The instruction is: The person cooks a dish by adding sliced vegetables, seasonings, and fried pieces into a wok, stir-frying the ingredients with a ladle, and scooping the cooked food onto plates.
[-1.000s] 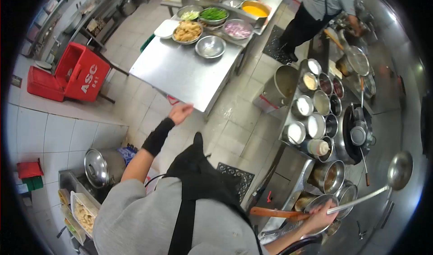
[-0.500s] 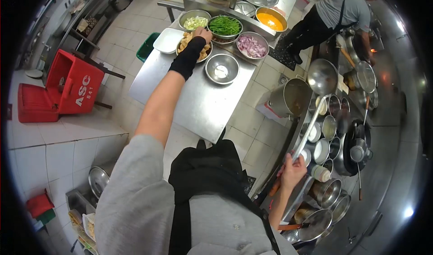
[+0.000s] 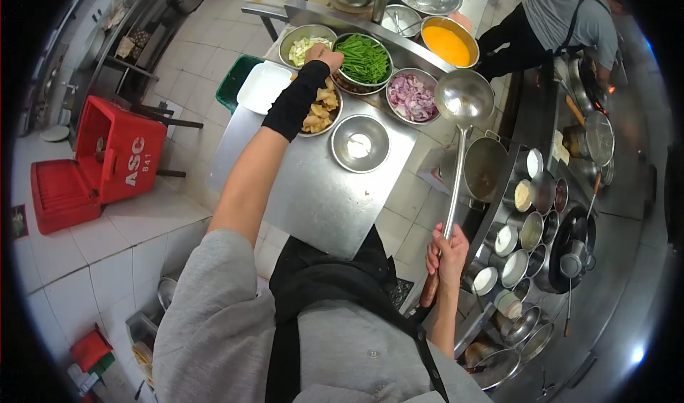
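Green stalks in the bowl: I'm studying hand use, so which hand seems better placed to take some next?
Probably the left hand: it is right beside the green stalks, whereas the right hand is farther away and grips the ladle.

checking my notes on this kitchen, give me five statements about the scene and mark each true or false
1. The right hand holds the ladle. True.
2. The black wristband is on the right wrist. False: the black wristband is on the left wrist.
3. The left hand is close to the green vegetables. True.
4. The red box is shut. False: the red box stands open.
5. The chopped onion is in a bowl. True.
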A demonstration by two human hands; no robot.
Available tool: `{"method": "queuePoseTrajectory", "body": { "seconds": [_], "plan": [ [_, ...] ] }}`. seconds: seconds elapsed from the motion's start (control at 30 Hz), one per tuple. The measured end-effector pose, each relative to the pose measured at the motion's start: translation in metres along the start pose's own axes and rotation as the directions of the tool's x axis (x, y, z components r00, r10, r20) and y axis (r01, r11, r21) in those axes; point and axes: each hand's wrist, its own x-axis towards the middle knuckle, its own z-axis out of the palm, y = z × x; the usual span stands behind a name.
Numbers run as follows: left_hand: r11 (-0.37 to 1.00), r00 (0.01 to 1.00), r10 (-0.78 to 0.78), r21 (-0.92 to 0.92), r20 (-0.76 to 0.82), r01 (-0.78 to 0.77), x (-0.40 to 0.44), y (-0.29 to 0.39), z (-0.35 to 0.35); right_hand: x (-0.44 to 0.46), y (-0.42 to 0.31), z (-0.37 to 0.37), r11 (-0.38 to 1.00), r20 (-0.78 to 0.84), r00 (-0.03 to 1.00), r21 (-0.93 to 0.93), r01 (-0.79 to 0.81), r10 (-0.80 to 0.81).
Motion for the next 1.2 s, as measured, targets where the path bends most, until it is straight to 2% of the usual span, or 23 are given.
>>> {"method": "queuePoseTrajectory", "body": {
  "seconds": [0.1, 0.13, 0.23, 0.27, 0.3, 0.37, 0.47, 0.57, 0.63, 0.7, 0.73, 0.83, 0.93, 1.0, 1.2],
  "plan": [
    [0.997, 0.989, 0.048, -0.062, 0.141, -0.04, 0.004, 0.004, -0.036, 0.012, 0.007, 0.027, 0.962, -0.027, 0.994, -0.255, 0.099, -0.11],
    [0.991, 0.988, 0.066, -0.121, 0.143, -0.049, 0.001, 0.006, -0.052, 0.016, 0.015, 0.036, 0.956, -0.061, 0.987, -0.264, 0.13, -0.151],
    [0.919, 0.995, 0.069, -0.393, 0.067, -0.037, -0.011, 0.021, -0.113, 0.031, 0.023, 0.074, 0.87, -0.118, 0.947, -0.442, 0.219, -0.298],
    [0.893, 0.997, 0.064, -0.449, 0.043, -0.038, -0.014, 0.022, -0.128, 0.041, 0.024, 0.078, 0.778, -0.077, 0.943, -0.589, 0.219, -0.323],
    [0.862, 0.998, 0.06, -0.505, 0.016, -0.044, -0.013, 0.019, -0.139, 0.051, 0.026, 0.087, 0.66, -0.012, 0.903, -0.687, 0.304, -0.429],
    [0.854, 0.997, 0.075, -0.516, -0.012, -0.07, -0.002, -0.003, -0.147, 0.074, 0.027, 0.109, 0.354, 0.165, 0.783, -0.823, 0.445, -0.6],
    [0.829, 0.995, 0.072, -0.551, -0.066, -0.097, 0.011, -0.037, -0.149, 0.104, 0.039, 0.129, 0.3, 0.181, 0.806, -0.864, 0.404, -0.563],
    [0.792, 0.999, 0.012, -0.61, -0.038, -0.033, -0.006, -0.062, -0.154, 0.094, 0.038, 0.136, 0.315, 0.236, 0.843, -0.851, 0.42, -0.484],
    [0.771, 0.999, -0.048, -0.636, 0.001, 0.038, -0.022, -0.074, -0.159, 0.076, 0.032, 0.137, 0.411, 0.172, 0.909, -0.849, 0.332, -0.38],
    [0.724, 0.998, -0.057, -0.69, -0.015, 0.031, -0.038, -0.083, -0.161, 0.065, 0.029, 0.134, 0.494, 0.107, 0.958, -0.838, 0.231, -0.267],
    [0.695, 0.998, -0.062, -0.719, -0.033, 0.019, -0.045, -0.086, -0.162, 0.068, 0.033, 0.127, 0.5, 0.122, 0.956, -0.83, 0.246, -0.268],
    [0.68, 0.994, -0.089, -0.733, -0.058, 0.018, -0.05, -0.098, -0.163, 0.065, 0.013, 0.142, 0.82, 0.006, 0.998, -0.571, -0.042, 0.055],
    [0.628, 0.994, -0.093, -0.778, -0.055, 0.016, -0.061, -0.097, -0.164, 0.075, 0.032, 0.146, 0.826, -0.005, 1.0, -0.563, -0.007, 0.006],
    [0.569, 0.993, -0.102, -0.822, -0.057, 0.012, -0.062, -0.099, -0.167, 0.073, 0.027, 0.147, 0.88, 0.022, 1.0, -0.474, -0.004, 0.016],
    [0.639, 0.993, -0.11, -0.769, -0.046, 0.035, -0.064, -0.106, -0.169, 0.083, 0.008, 0.148, 0.98, 0.095, 0.987, -0.164, -0.11, 0.127]
  ]
}}
